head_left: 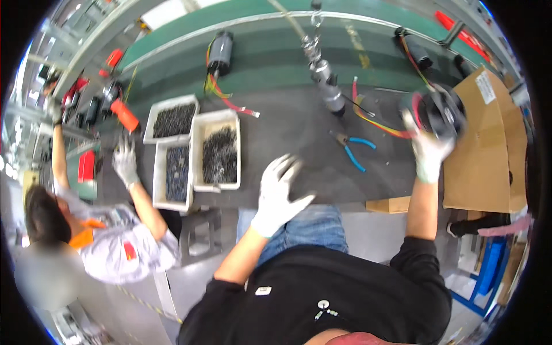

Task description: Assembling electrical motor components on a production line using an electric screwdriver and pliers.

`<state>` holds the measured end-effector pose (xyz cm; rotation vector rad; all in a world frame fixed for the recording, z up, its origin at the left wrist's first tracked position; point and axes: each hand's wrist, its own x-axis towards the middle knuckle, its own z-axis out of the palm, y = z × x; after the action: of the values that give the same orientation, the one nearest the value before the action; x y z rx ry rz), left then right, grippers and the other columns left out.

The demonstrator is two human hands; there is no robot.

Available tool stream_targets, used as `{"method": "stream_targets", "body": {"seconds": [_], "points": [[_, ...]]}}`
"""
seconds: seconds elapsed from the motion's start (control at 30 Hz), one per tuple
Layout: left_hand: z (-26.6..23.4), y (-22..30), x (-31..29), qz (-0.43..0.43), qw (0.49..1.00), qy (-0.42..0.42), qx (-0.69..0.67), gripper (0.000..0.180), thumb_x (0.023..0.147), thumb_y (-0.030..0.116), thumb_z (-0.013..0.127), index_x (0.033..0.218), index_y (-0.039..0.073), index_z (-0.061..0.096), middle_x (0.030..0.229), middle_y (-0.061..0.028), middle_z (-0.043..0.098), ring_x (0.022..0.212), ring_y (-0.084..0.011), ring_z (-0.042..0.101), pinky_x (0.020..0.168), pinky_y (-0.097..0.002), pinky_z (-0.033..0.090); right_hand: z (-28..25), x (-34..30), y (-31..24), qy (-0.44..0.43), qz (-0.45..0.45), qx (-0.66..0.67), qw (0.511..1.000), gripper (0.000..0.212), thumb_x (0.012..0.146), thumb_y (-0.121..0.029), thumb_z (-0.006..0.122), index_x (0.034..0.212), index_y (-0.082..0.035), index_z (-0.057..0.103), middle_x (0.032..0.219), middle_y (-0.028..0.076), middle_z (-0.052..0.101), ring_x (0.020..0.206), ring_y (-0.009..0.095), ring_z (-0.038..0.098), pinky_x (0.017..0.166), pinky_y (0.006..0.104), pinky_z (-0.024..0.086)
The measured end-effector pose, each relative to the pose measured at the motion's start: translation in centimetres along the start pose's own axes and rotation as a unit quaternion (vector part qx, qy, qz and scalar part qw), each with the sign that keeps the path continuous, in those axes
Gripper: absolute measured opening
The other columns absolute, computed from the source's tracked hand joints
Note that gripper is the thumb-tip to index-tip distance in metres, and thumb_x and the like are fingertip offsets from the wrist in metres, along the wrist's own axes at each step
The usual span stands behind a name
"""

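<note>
My right hand (431, 150), in a white glove, grips a dark, rounded motor (447, 112) at the right side of the bench, beside a cardboard box. The motor is smeared by motion, and part of it is covered by my fingers. Red, yellow and black wires (379, 124) trail leftward from it over the dark mat. My left hand (278, 195), also gloved, hovers at the bench's near edge with fingers spread and nothing in it. Between the hands lie pliers (352, 148) with blue handles. Above them hangs a metal power screwdriver (326, 86), pointing down.
White trays (197, 183) of small black parts stand left of my left hand. A wired motor (221, 53) lies on the green conveyor (276, 34), another (415, 50) at far right. The tall cardboard box (480, 155) flanks my right arm. A co-worker's gloved hand (125, 162) rests leftward.
</note>
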<state>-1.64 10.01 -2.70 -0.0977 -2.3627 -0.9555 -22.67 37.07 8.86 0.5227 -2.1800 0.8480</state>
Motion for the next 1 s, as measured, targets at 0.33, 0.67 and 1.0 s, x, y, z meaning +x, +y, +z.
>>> {"method": "stream_targets", "body": {"seconds": [0.33,0.67,1.0], "points": [[-1.4,10.4,-2.9,0.088,0.974,-0.114,-0.178,0.026,0.088,0.017,0.073,0.112,0.007,0.071,0.099,-0.0101,0.071,0.089,-0.0311,0.069,0.088,-0.0464,0.054,-6.4,-10.3,-10.8,-0.035,0.063,0.609,0.79,0.083,0.072,-0.025,0.091,0.141,-0.002,0.049,0.136,0.018,0.059,0.118,0.033,0.064,0.106,0.0508,0.05],[-8.6,6.7,-11.9,-0.323,0.935,-0.096,-0.116,0.037,0.103,0.01,0.055,0.139,0.004,0.059,0.083,-0.0118,0.071,0.066,-0.0269,0.067,0.067,-0.0366,0.055,9.5,-11.9,-16.8,-0.237,0.329,0.453,0.794,0.069,0.08,-0.004,0.081,0.142,0.001,0.051,0.126,0.012,0.067,0.117,0.02,0.064,0.102,0.0346,0.052],[-7.6,0.9,-9.3,-0.192,0.975,-0.107,-0.024,0.038,0.102,0.011,0.059,0.14,0.006,0.059,0.092,-0.0121,0.073,0.075,-0.0282,0.071,0.068,-0.0367,0.056,15.0,-15.1,-18.2,-0.202,0.071,0.227,0.95,0.068,0.086,-0.008,0.07,0.148,0.004,0.046,0.151,0.027,0.044,0.143,0.039,0.044,0.118,0.0452,0.037]]}}
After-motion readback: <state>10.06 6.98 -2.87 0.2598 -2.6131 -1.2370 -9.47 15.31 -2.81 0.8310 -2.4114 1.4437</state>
